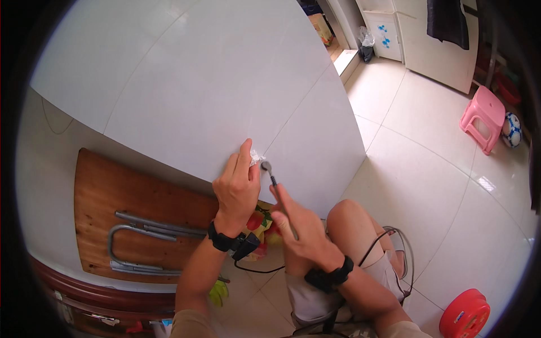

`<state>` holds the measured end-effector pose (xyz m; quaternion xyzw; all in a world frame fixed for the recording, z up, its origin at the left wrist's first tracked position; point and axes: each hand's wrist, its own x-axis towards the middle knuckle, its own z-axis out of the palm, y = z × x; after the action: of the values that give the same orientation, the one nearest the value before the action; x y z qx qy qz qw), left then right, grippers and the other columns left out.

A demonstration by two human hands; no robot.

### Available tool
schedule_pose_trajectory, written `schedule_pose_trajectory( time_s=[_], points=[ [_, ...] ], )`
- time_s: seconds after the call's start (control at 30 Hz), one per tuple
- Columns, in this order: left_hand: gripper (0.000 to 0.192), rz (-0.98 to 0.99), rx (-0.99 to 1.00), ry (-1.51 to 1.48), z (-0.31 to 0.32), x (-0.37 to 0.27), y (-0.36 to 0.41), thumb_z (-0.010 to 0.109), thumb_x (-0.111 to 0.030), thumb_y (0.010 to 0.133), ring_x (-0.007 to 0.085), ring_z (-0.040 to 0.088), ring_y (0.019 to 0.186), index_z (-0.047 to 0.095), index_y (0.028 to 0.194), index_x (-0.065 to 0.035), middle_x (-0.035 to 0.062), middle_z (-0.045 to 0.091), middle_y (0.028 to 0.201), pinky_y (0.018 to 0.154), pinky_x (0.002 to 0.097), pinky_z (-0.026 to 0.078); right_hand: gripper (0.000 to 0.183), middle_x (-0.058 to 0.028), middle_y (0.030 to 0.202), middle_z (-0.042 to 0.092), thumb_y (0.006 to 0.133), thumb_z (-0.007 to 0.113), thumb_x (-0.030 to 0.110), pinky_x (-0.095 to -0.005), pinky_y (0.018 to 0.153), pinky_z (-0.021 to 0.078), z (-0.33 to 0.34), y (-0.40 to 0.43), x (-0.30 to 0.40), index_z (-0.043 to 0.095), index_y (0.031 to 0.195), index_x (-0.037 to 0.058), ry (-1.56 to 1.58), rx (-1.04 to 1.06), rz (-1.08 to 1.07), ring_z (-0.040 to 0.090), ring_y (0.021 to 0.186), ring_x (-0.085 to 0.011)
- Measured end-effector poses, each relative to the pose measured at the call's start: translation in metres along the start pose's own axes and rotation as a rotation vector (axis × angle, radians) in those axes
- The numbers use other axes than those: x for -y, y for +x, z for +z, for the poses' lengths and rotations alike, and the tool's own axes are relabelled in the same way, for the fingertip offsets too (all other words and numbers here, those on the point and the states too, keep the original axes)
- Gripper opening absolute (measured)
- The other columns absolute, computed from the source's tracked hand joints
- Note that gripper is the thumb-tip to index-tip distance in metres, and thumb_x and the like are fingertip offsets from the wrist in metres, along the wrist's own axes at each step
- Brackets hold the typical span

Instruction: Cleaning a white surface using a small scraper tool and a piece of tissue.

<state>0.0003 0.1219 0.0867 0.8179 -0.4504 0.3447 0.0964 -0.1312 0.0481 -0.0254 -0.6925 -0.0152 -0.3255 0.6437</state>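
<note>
My right hand [296, 228] is closed around the slim handle of a small metal tool [277, 192], whose rounded head points up and left at the white panel surface [203, 97]. Just left of that head lies a small crumpled whitish, translucent piece [256, 157]. My left hand [239, 179] rests on the panel near its lower edge, fingers bent, with the index finger pointing away from me. Its fingertips are beside the crumpled piece; whether they grip it I cannot tell. Both wrists wear black straps with small devices.
A wooden board [139, 194] with folded metal legs leans at left. A cable [372, 249] runs by my knees. On the tiled floor are a red plastic stool [465, 314], a pink stool [490, 107] and a ball [512, 130]. White cabinets [439, 50] stand at upper right.
</note>
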Motion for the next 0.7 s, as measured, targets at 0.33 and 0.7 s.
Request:
schedule_pose_trajectory(
  time_s=[0.33, 0.7],
  points=[
    [0.048, 0.05, -0.035, 0.021, 0.004, 0.005, -0.01, 0.075, 0.006, 0.081, 0.0291, 0.067, 0.071, 0.069, 0.128, -0.0054, 0.0089, 0.067, 0.085, 0.062, 0.0393, 0.054, 0.056, -0.0282, 0.109, 0.066, 0.103, 0.064, 0.018, -0.0508, 0.083, 0.0523, -0.005, 0.001, 0.013, 0.044, 0.148, -0.0075, -0.241, 0.075, 0.036, 0.064, 0.101, -0.0442],
    [0.047, 0.107, -0.075, 0.055, 0.004, 0.005, -0.012, 0.076, 0.003, 0.08, 0.0291, 0.062, 0.065, 0.071, 0.126, -0.0063, 0.0085, 0.061, 0.08, 0.057, 0.0396, 0.051, 0.061, -0.0296, 0.124, 0.065, 0.103, 0.064, 0.02, -0.0533, 0.098, 0.0486, -0.011, 0.005, 0.044, 0.04, 0.148, -0.0129, -0.379, 0.155, 0.295, 0.056, 0.12, -0.0502]
  ],
)
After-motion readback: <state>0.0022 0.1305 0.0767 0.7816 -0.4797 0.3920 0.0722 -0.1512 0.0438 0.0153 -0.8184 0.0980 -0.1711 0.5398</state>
